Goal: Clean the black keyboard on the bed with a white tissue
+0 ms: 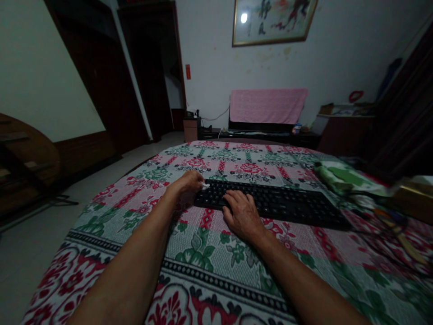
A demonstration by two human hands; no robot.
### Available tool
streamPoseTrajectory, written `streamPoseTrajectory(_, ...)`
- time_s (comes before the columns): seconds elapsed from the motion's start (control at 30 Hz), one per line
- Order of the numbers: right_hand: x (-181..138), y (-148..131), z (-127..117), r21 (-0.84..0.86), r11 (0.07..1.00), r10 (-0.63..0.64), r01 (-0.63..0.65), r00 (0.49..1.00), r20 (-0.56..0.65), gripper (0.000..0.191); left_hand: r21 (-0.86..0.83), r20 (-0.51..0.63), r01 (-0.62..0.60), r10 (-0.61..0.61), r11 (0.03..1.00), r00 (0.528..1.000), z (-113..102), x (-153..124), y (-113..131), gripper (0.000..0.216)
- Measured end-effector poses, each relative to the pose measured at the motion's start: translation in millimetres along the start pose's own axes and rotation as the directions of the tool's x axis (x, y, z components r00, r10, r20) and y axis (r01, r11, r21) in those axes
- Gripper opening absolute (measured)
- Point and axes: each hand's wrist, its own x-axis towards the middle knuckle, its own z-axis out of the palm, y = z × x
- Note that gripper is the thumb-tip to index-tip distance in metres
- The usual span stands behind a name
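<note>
A black keyboard [294, 205] lies across the patterned cloth, its right end angled nearer to me. At its upper left corner, my left hand [192, 181] is closed around a small white tissue [205, 185], which pokes out beyond the fingertips over the keys. My right hand [241, 211] rests on the left half of the keyboard, fingers slightly bent and apart, with nothing visible in it. The palm of that hand hides part of the front edge.
A flowered cloth [199, 257] covers the table. On the right lie a green and white packet [348, 178], a wooden-handled brush [406, 241], dark cables and a box [414, 196]. A pink towel [269, 106] hangs over a screen at the far wall.
</note>
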Motion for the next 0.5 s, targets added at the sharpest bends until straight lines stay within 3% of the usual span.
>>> streamPoseTrajectory(0.23, -2, 1, 4, -0.023, 0.999, -0.029, 0.028, 0.999, -0.044, 0.029, 0.152, -0.091, 0.059, -0.045, 0.987, 0.995, 11, -6, 4, 0.029)
streamPoseTrajectory(0.5, -6, 1, -9, -0.1, 0.989, -0.116, 0.111, 0.992, -0.045, 0.022, 0.134, -0.255, 0.069, -0.033, 0.989, 0.966, 30, -24, 6, 0.032)
